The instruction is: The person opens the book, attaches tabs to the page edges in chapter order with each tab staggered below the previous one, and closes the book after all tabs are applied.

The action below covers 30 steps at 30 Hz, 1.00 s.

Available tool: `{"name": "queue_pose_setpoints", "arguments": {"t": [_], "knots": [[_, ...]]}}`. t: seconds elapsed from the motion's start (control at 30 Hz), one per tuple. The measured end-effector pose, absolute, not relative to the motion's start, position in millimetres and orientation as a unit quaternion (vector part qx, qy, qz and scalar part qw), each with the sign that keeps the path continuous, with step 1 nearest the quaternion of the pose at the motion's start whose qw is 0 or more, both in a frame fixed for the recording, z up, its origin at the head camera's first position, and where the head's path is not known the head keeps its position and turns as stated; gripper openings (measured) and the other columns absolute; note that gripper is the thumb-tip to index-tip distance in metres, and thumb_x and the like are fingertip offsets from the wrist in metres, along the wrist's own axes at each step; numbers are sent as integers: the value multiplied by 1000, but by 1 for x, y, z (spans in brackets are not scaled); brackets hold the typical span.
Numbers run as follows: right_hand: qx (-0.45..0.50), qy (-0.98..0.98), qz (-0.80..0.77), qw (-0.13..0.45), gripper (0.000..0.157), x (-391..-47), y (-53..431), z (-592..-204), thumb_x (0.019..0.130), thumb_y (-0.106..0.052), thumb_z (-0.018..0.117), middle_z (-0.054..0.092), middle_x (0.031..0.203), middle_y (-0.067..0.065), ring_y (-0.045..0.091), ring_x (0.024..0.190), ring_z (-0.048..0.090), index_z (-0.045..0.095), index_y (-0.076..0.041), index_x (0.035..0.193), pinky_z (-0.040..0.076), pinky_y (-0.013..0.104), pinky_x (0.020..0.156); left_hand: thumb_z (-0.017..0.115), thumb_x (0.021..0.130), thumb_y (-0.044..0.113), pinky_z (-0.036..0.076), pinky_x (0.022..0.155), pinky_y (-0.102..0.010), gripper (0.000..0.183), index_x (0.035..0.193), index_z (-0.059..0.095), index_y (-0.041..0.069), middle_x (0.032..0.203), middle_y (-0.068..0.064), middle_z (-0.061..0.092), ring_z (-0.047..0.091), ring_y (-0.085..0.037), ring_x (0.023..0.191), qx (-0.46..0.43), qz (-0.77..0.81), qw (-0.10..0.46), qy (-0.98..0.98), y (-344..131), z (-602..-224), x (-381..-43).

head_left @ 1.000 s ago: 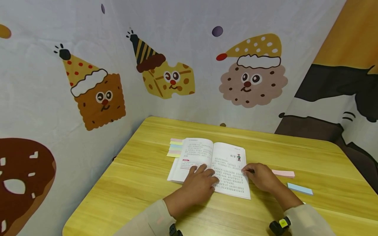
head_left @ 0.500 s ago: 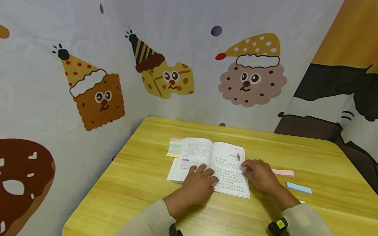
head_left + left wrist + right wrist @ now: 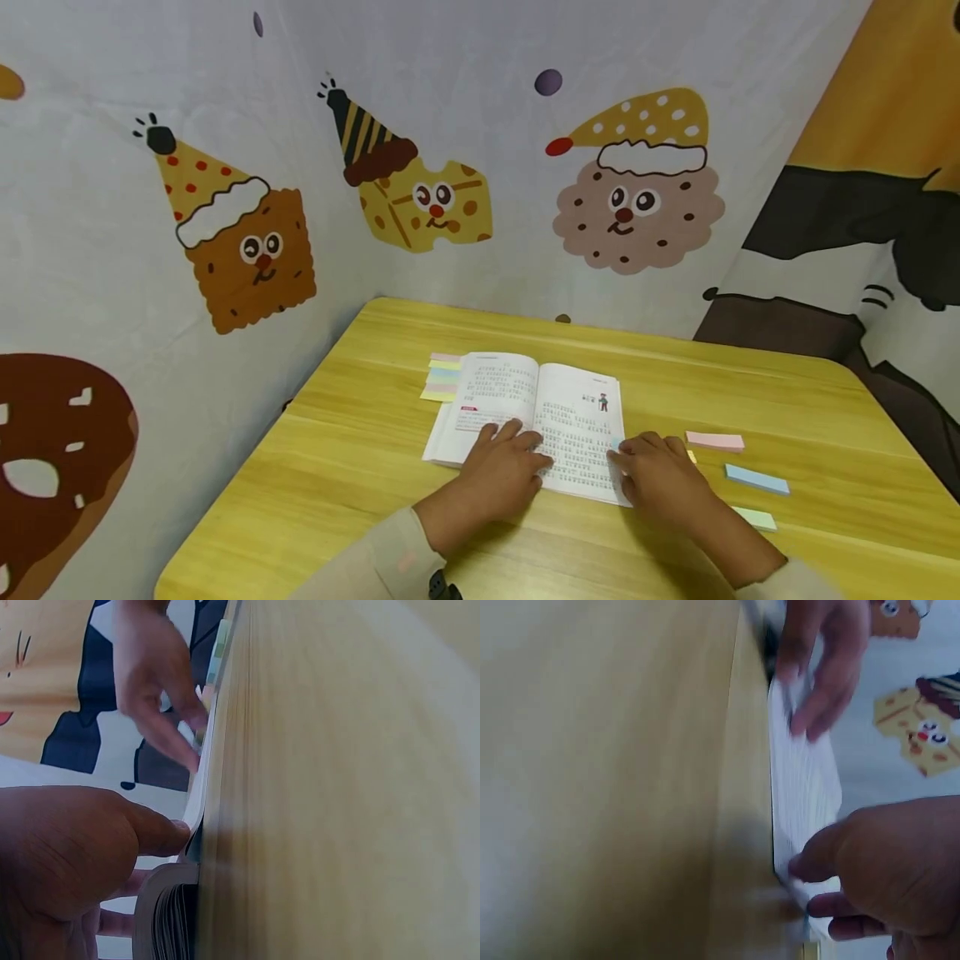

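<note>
An open book (image 3: 573,400) with printed pages lies on the table. My left hand (image 3: 501,471) rests with fingers spread across the lower part of both pages; in the left wrist view its thumb (image 3: 165,834) presses the paper near the spine. At the outer edge of the right-hand page is my right hand (image 3: 667,479), its loosely bent fingertips touching the paper. A small light-blue sticky tab (image 3: 617,443) shows on that edge just above the fingers. In the right wrist view the thumb (image 3: 814,859) and fingers stand apart at the page edge, blurred.
Several coloured tabs (image 3: 442,383) stick out from the book's left side. To the right of the right hand lie a pink strip pad (image 3: 715,442), a blue strip pad (image 3: 757,479), a pale green one (image 3: 756,519) and a yellow bit (image 3: 692,457). A cartoon-printed cloth (image 3: 465,283) hangs behind the wooden table (image 3: 360,508).
My right hand has slid down the right page edge toward me, its fingertips no longer drawn together. The blue tab, the yellow bit and more of the green pad now show. My left hand stays put.
</note>
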State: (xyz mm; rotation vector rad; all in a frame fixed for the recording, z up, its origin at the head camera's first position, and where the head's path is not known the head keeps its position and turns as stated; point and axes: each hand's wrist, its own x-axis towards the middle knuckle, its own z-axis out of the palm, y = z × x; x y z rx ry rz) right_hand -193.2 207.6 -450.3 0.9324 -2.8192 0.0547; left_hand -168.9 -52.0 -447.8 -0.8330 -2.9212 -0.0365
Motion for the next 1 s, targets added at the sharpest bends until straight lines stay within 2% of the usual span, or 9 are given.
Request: {"name": "queue_pose_setpoints", "arguments": {"t": [0.17,0.27,0.4,0.57,0.73,0.87,1.0], "knots": [[344,-933,68,85,24,-170,199,-449,75,-18,76,66,106,3,24,102,57,74,-13,98,40,44,83,60,88,37,31,95,-50,31,119,63,39,130,9,50,37,-22,123,-279,-16,55,-959,-54,-447,-170],[358,-928,78,68,30,-163,197,-450,77,-20,74,64,114,6,25,107,57,72,-10,106,43,47,85,62,87,37,32,95,-49,34,121,62,38,131,8,50,37,-21,123,-290,-20,52,-955,-57,-446,-171],[349,-933,71,60,33,-160,198,-452,79,-22,72,62,120,6,23,110,56,70,-12,111,44,46,86,65,85,38,32,94,-45,42,127,58,38,134,8,48,36,-20,124,-320,-16,38,-947,-64,-446,-175],[356,-929,76,68,33,-160,201,-455,80,-25,71,62,120,4,22,110,57,71,-13,111,45,45,84,63,88,25,31,99,-42,46,132,52,35,140,7,42,32,-20,131,-347,10,33,-937,-78,-444,-178],[367,-923,87,70,33,-162,203,-457,82,-26,69,62,120,4,24,111,57,70,-14,113,45,48,85,57,91,13,33,100,-45,52,139,44,30,146,-3,35,32,-26,133,-339,63,62,-937,-93,-445,-178],[363,-925,91,63,34,-162,205,-456,83,-27,68,61,121,4,25,113,55,69,-14,115,43,49,85,58,91,14,41,87,-40,52,139,41,25,136,-7,41,44,-25,118,-325,115,108,-932,-102,-448,-181],[359,-926,95,62,35,-161,204,-456,83,-27,68,60,123,4,26,114,54,69,-15,115,42,50,86,60,91,17,41,72,-35,32,121,50,17,106,-4,50,50,-21,92,-320,171,168,-916,-107,-446,-184]]}}
